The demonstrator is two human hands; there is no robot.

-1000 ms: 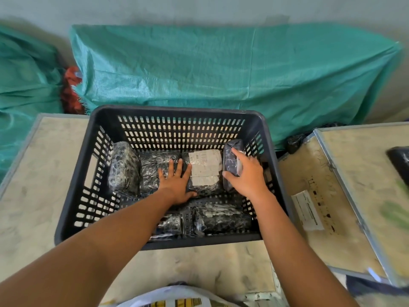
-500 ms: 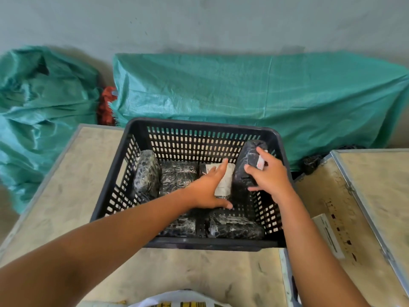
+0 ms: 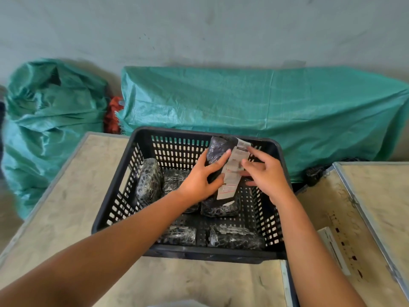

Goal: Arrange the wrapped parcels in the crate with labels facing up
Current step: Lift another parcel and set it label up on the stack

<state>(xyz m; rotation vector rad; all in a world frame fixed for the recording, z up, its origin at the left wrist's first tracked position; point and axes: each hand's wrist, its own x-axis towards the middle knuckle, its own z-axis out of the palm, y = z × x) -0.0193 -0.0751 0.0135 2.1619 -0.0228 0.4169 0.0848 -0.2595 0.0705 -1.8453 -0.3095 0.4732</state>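
Black perforated plastic crate is seen standing on the pale worn tabletop, close to its far edge. A black film-wrapped parcel with a long white label facing the camera is held upright above the crate's right half, grasped on one side by the left hand and on the other by the right hand. Other black wrapped parcels are laid along the crate's floor. Green woven sacks are piled behind the table.
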